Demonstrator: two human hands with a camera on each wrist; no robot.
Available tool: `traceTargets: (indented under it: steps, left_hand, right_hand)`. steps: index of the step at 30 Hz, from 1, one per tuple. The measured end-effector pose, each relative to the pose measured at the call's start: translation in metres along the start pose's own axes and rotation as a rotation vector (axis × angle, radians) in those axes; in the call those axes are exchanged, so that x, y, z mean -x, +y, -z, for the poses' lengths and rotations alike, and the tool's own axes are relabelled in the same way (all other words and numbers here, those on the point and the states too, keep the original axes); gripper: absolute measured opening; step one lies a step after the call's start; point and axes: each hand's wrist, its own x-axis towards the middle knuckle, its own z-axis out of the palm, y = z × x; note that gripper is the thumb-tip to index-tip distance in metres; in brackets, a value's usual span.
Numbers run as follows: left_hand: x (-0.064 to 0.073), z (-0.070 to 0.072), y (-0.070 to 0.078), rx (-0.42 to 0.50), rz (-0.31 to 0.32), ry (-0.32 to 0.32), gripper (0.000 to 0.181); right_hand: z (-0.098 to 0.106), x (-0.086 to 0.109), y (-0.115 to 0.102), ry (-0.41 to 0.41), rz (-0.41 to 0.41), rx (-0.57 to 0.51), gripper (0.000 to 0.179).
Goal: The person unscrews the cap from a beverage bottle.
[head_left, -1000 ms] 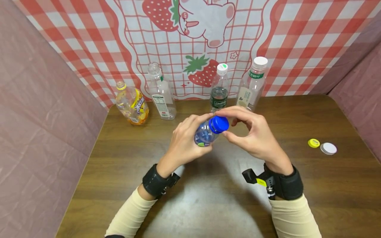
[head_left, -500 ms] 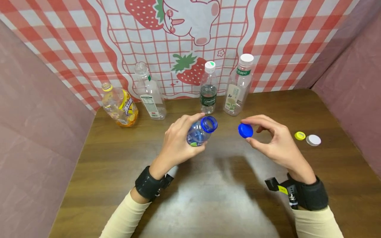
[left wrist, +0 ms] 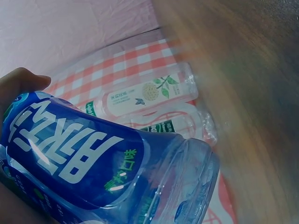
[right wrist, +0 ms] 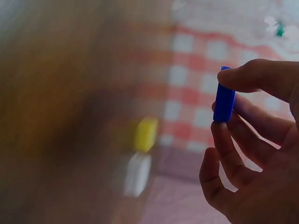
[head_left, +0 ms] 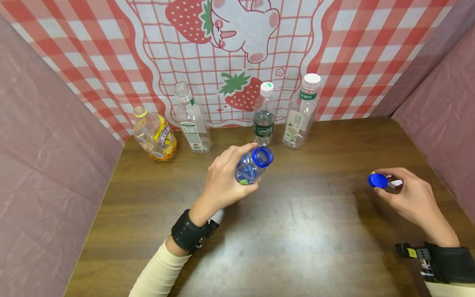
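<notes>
A clear plastic bottle with a blue label (left wrist: pixel 70 144) and a blue, uncapped neck (head_left: pixel 262 157) is gripped by my left hand (head_left: pixel 226 175), tilted over the middle of the table. Out at the right, my right hand (head_left: pixel 412 198) pinches a blue bottle cap (head_left: pixel 378 180) between thumb and fingers, above the table. In the right wrist view the cap (right wrist: pixel 224 95) stands edge-on between the fingertips. Close by lie a yellow cap (right wrist: pixel 146 134) and a white cap (right wrist: pixel 138 174), which the right hand and blue cap partly cover in the head view.
Along the back stand a yellow-labelled bottle (head_left: pixel 156 134) and a clear bottle (head_left: pixel 193 123), both uncapped. Further right are a green-labelled bottle (head_left: pixel 264 119) and a taller bottle (head_left: pixel 300 115), both with white caps. A checked cloth (head_left: pixel 352 53) hangs behind the wooden table (head_left: pixel 297 247).
The blue cap has come off the bottle. My right hand has carried it rightward, near the yellow and white caps. My left hand still holds the bottle in about the same place.
</notes>
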Motion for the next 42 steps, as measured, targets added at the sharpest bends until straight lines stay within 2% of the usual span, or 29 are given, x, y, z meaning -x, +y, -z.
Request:
traceTargets:
  steps: [7,14,22,30,34,37,42]
  left_hand:
    - [0.001,0.003,0.001,-0.001,0.009,0.024,0.082]
    - [-0.001,0.006,-0.001,0.003,-0.001,0.037,0.081]
    - [-0.003,0.006,0.000,0.015,-0.005,0.043,0.081]
    - [-0.002,0.004,-0.002,0.015,0.000,0.046,0.081]
    - [-0.002,0.004,-0.002,0.014,-0.001,0.046,0.081]
    - [-0.002,0.005,-0.003,0.016,-0.005,0.039,0.082]
    - [-0.002,0.006,-0.004,0.012,-0.009,0.042,0.082]
  right_hand:
    - [-0.004,0.014,0.039,-0.092,-0.080,0.091,0.049]
    - [-0.006,0.018,0.049,-0.157,-0.131,0.156,0.051]
    - [-0.002,0.016,0.047,-0.235,-0.165,0.226,0.054]
    - [-0.001,0.014,0.045,-0.285,-0.181,0.245,0.058]
    - [0.002,0.016,0.043,-0.305,-0.220,0.254,0.066]
    - [0.004,0.016,0.038,-0.286,-0.232,0.267,0.067]
    - [0.004,0.009,0.014,-0.183,-0.166,0.248,0.051]
